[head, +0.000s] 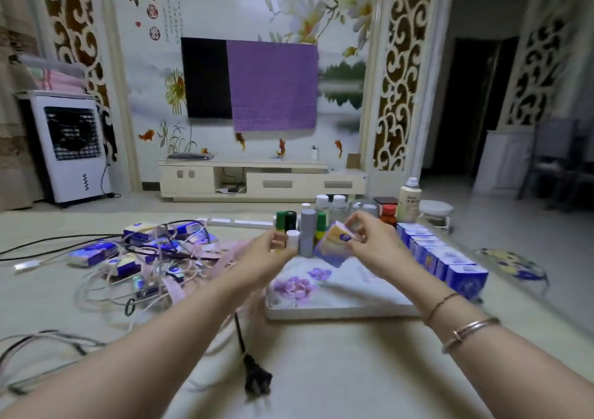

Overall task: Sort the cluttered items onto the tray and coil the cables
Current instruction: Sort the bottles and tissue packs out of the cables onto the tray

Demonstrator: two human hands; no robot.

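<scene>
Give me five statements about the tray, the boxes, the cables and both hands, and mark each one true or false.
1. The right hand holds a blue and orange box above the tray. True.
2. A row of blue boxes stands along the tray's left edge. False: the row runs along its right edge.
3. The cables lie neatly coiled on the tray. False: they lie tangled on the table, left of the tray, among blue packets.
4. The left hand has its grip on a small white bottle. True.
5. The black plug lies on the tray. False: it lies on the table in front of the tray.
</scene>
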